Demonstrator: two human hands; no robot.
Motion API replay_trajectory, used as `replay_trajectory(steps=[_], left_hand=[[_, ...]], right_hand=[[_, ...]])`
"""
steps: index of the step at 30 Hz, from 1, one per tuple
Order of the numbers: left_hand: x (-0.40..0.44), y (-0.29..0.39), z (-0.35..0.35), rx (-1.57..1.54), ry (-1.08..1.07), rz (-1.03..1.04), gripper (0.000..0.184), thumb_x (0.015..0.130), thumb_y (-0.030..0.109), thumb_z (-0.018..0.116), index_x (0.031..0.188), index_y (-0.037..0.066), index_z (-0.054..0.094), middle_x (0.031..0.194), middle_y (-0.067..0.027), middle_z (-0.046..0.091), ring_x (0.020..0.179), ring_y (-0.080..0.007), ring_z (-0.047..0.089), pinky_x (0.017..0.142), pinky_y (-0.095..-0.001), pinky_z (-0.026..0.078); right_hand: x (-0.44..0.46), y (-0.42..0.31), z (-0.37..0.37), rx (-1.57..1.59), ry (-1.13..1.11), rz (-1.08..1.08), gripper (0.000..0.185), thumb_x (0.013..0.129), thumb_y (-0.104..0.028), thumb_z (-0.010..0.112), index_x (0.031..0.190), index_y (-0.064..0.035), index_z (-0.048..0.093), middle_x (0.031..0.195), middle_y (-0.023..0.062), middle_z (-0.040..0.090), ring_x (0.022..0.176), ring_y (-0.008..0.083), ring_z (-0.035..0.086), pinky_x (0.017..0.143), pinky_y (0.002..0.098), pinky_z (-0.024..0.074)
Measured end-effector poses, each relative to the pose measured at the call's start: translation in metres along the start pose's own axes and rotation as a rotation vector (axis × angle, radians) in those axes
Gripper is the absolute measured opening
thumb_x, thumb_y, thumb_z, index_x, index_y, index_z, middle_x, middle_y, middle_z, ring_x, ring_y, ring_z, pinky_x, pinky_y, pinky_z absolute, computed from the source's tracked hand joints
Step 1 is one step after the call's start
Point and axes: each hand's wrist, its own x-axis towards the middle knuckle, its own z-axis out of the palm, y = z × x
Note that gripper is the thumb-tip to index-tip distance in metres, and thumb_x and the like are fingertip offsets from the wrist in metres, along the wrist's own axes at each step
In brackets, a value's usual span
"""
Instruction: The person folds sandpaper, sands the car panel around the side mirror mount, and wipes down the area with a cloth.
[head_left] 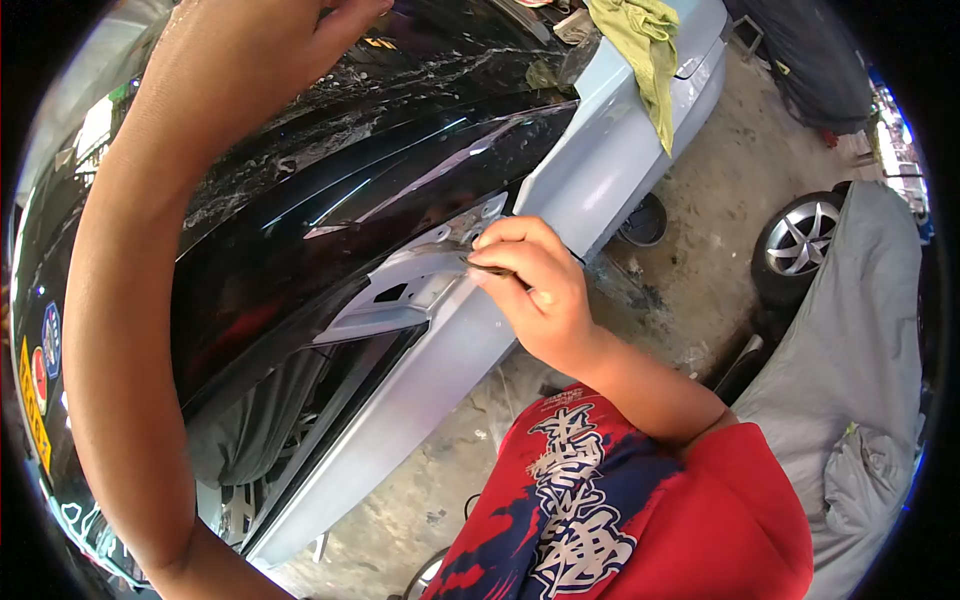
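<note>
My right hand pinches a thin dark piece, too small to identify. It is at a pale grey triangular panel with a dark opening, at the front corner of the car's side window. Stretching up the left side, my left arm leads over the dark car glass. My left hand is cut off by the top edge; its thumb shows, but its other fingers are hidden. Below the panel runs the car's pale grey door.
A yellow-green cloth hangs over the pale fender. On the concrete floor stands a dark bucket. To the right, a grey cover drapes another vehicle, with its wheel showing. Stickers mark the far left.
</note>
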Motion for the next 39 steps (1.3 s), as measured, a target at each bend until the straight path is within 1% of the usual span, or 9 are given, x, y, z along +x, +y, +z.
replay_trajectory(steps=[3, 6, 9, 12, 15, 24, 27, 32, 39], left_hand=[[-0.001, 0.008, -0.006, 0.004, 0.004, -0.003, 0.025, 0.091, 0.018, 0.071, 0.111, 0.003, 0.071, 0.100, -0.0139, 0.073, 0.088, -0.0303, 0.074, 0.077, -0.0424, 0.059], [-0.003, 0.014, -0.013, 0.004, -0.008, -0.005, 0.026, 0.091, 0.020, 0.070, 0.112, 0.004, 0.072, 0.102, -0.0139, 0.073, 0.091, -0.0322, 0.073, 0.079, -0.0436, 0.058], [-0.004, 0.007, -0.011, -0.001, -0.003, 0.017, 0.027, 0.092, 0.022, 0.069, 0.113, 0.006, 0.071, 0.104, -0.0143, 0.073, 0.093, -0.0350, 0.072, 0.081, -0.0453, 0.057], [-0.007, 0.008, -0.010, -0.014, 0.010, 0.016, 0.028, 0.094, 0.024, 0.068, 0.115, 0.006, 0.071, 0.105, -0.0148, 0.073, 0.094, -0.0377, 0.071, 0.082, -0.0475, 0.057], [-0.008, 0.007, -0.009, -0.043, 0.019, 0.051, 0.028, 0.094, 0.025, 0.067, 0.114, 0.006, 0.070, 0.106, -0.0153, 0.073, 0.095, -0.0380, 0.071, 0.083, -0.0481, 0.056], [-0.003, 0.002, 0.005, -0.064, -0.021, 0.071, 0.029, 0.096, 0.028, 0.066, 0.114, 0.006, 0.070, 0.108, -0.0169, 0.073, 0.097, -0.0382, 0.071, 0.085, -0.0482, 0.056], [-0.002, 0.005, 0.003, -0.050, -0.007, 0.097, 0.029, 0.095, 0.028, 0.066, 0.114, 0.007, 0.071, 0.108, -0.0176, 0.073, 0.098, -0.0380, 0.071, 0.087, -0.0482, 0.056], [-0.002, -0.008, 0.028, -0.083, 0.079, 0.169, 0.027, 0.100, 0.029, 0.066, 0.122, 0.013, 0.069, 0.103, -0.0099, 0.073, 0.093, -0.0341, 0.073, 0.081, -0.0457, 0.057], [-0.002, -0.003, 0.021, -0.114, 0.011, 0.119, 0.030, 0.100, 0.031, 0.066, 0.124, 0.013, 0.070, 0.102, -0.0121, 0.073, 0.095, -0.0349, 0.071, 0.084, -0.0456, 0.056]], right_hand=[[-0.018, -0.008, 0.004, 0.292, -0.036, 0.316, 0.022, 0.090, 0.001, 0.075, 0.110, -0.0003, 0.065, 0.104, 0.0106, 0.065, 0.085, 0.0202, 0.066, 0.072, 0.0318, 0.0538], [-0.017, -0.016, 0.008, 0.265, 0.026, 0.574, 0.028, 0.089, -0.001, 0.077, 0.113, -0.0007, 0.062, 0.104, 0.0111, 0.063, 0.083, 0.0210, 0.064, 0.073, 0.0337, 0.0545], [-0.014, -0.008, 0.014, 0.041, 0.137, 0.117, 0.030, 0.088, -0.001, 0.078, 0.113, -0.0007, 0.062, 0.103, 0.0117, 0.064, 0.084, 0.0242, 0.066, 0.075, 0.0347, 0.0552], [-0.016, -0.012, 0.012, -0.134, 0.126, -0.008, 0.029, 0.086, -0.002, 0.079, 0.111, -0.0012, 0.064, 0.104, 0.0142, 0.067, 0.089, 0.0277, 0.069, 0.078, 0.0363, 0.0561], [-0.023, -0.014, 0.018, -0.148, 0.109, 0.049, 0.025, 0.085, 0.000, 0.078, 0.108, -0.0022, 0.067, 0.104, 0.0145, 0.070, 0.094, 0.0296, 0.071, 0.079, 0.0368, 0.0573], [-0.023, -0.013, 0.051, -0.498, 0.299, -0.147, 0.031, 0.079, 0.004, 0.075, 0.109, -0.0042, 0.073, 0.105, 0.0078, 0.070, 0.093, 0.0292, 0.071, 0.078, 0.0384, 0.0589], [-0.025, -0.019, 0.061, -0.460, 0.334, -0.048, 0.023, 0.085, 0.001, 0.076, 0.108, -0.0005, 0.074, 0.110, 0.0124, 0.070, 0.091, 0.0287, 0.071, 0.075, 0.0356, 0.0581], [-0.039, -0.021, 0.066, -0.526, 0.331, -0.011, 0.038, 0.085, -0.002, 0.076, 0.123, -0.0049, 0.071, 0.097, 0.0121, 0.063, 0.082, 0.0296, 0.066, 0.071, 0.0389, 0.0560], [-0.040, -0.021, 0.073, -0.379, 0.294, 0.031, 0.047, 0.087, -0.002, 0.070, 0.133, 0.0001, 0.067, 0.094, 0.0155, 0.063, 0.078, 0.0339, 0.066, 0.070, 0.0429, 0.0557]])
